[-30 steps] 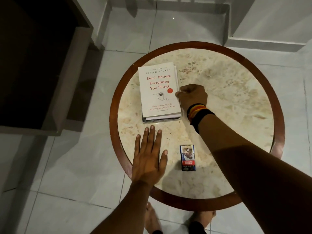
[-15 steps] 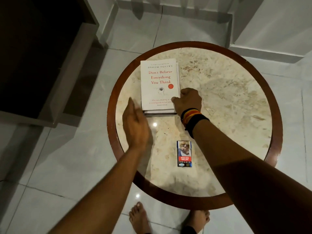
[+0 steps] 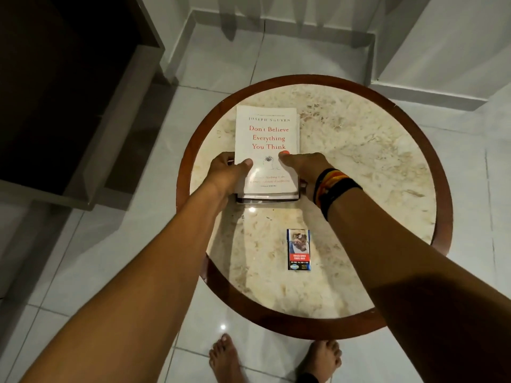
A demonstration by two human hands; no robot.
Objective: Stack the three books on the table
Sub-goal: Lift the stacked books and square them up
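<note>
A stack of books lies on the left part of the round marble table (image 3: 359, 167). Its top book (image 3: 266, 128) is white with red title lettering; the edges of the books beneath (image 3: 268, 199) show at the near end. My left hand (image 3: 228, 172) grips the stack's left side, thumb on the cover. My right hand (image 3: 304, 167), with dark and orange bands at the wrist, grips the right side, thumb on the cover too. How many books lie under the top one is hard to tell.
A small cigarette pack (image 3: 298, 250) lies on the table nearer to me, between my forearms. A dark wooden cabinet (image 3: 69, 106) stands left of the table. White walls and skirting sit behind. My bare feet (image 3: 276, 357) show under the near rim.
My left hand lifted off the table's near edge and moved up to clasp the stack's left side. My right hand shifted from the book's edge onto its cover.
</note>
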